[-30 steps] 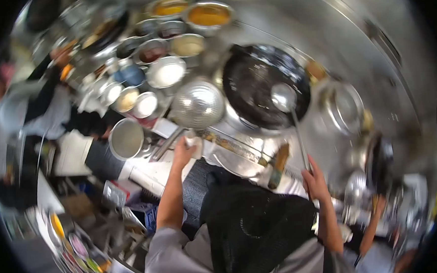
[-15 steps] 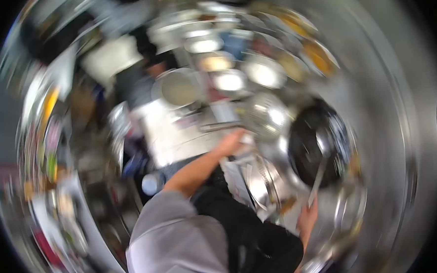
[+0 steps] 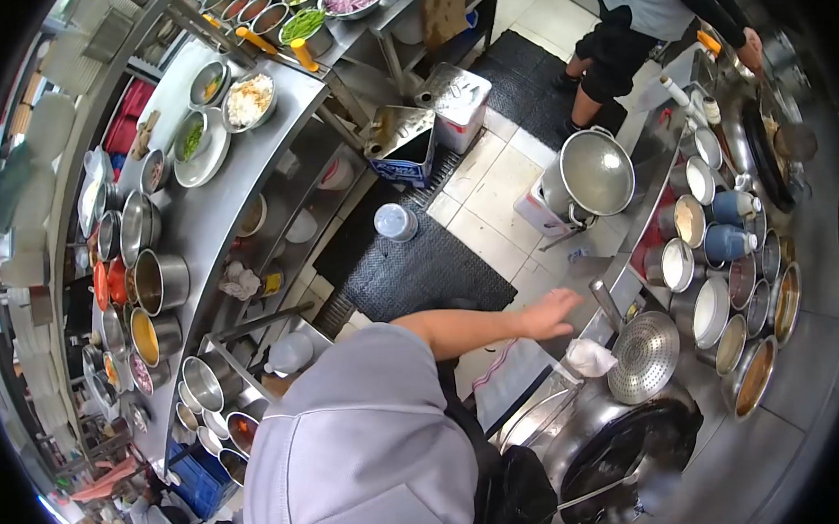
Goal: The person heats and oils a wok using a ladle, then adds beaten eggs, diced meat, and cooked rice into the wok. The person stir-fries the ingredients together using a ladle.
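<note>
One long bench [image 3: 243,162], a blur before, now shows sharply toward ten o'clock. The wok [image 3: 628,436] has swung from about three o'clock to between four and five. A pot [image 3: 589,172] stands at two. The strainer [image 3: 646,356], at four, overlaps the wok's rim. The ladle [image 3: 599,492] lies in the wok, its handle end hidden by the apron [image 3: 524,489]; the right hand is out of sight, its grip impossible to tell. The left hand [image 3: 548,315], earlier clasped round the cloth [image 3: 590,356], is now off it, fingers spread, at four. The cloth lies between that hand and the wok.
</note>
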`<state>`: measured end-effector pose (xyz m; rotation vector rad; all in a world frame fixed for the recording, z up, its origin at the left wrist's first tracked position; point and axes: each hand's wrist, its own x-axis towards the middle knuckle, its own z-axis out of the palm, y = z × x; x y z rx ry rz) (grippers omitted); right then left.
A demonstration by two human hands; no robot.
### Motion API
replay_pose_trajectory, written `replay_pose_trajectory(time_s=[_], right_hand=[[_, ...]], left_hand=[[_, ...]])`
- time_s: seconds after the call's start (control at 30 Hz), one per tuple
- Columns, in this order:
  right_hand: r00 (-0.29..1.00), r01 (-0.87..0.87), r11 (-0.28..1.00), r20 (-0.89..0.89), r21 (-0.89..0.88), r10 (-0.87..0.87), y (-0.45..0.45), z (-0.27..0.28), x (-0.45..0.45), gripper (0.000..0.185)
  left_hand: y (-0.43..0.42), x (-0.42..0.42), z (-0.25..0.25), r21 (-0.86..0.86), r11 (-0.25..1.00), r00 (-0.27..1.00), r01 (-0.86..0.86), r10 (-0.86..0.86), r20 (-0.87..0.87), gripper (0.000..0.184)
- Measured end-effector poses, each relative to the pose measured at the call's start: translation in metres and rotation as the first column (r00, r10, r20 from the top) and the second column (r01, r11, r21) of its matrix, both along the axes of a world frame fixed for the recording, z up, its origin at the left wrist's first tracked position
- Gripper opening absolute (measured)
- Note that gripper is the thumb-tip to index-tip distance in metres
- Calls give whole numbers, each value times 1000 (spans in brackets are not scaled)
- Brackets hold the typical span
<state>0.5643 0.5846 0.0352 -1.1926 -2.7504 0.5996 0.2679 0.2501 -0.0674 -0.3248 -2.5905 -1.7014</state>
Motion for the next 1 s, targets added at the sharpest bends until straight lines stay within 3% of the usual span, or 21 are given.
replay_pose_trajectory(time_s=[0.13,0.23,0.4,0.5,0.57,0.63,0.67,0.7,0.73,0.77,0.8,0.93,1.0], right_hand=[[998,42,999,-40,-11,-43,6,-4,20,61],[994,76,996,-75,-42,-79,16,-6,40,61],[976,132,989,-168,-67,-141,19,-5,90,61],[937,88,980,-318,-176,-141,23,-8,96,61],[897,123,908,-346,-401,-274,22,15,75,58],[804,99,671,-339,-735,-489,-2,53,34,55],[756,-31,518,-359,-855,-548,-12,71,20,55],[706,-272,310,-407,-911,-579,-11,80,16,55],[679,-461,54,-391,-886,-621,-10,89,12,56],[653,-617,-255,-303,-745,-694,-51,124,-13,56],[657,-707,-509,-190,-491,-729,-75,146,-28,57],[833,-544,-706,-394,-453,-389,-106,131,-62,56],[880,-463,-765,-336,-448,-336,-141,133,-90,55]], left_hand=[[-49,22,-24,-131,991,985,-16,38,168,62],[-85,45,-39,-239,969,975,58,-4,221,64],[-110,96,-84,-354,907,882,226,-37,469,61],[-124,135,-96,-333,928,798,170,69,599,61],[-145,168,-107,-334,937,731,102,157,664,65],[-173,200,-102,-366,924,715,110,183,675,65],[-188,215,-99,-383,915,698,128,192,690,65],[-203,232,-106,-424,899,672,107,249,697,67],[-221,243,-116,-464,882,647,86,305,699,68],[-238,253,-122,-529,848,622,42,392,678,71],[-248,260,-126,-588,809,588,-1,476,654,74],[-279,258,-115,-570,783,450,-247,614,648,78],[-289,247,-123,-620,718,521,-316,677,519,77]])
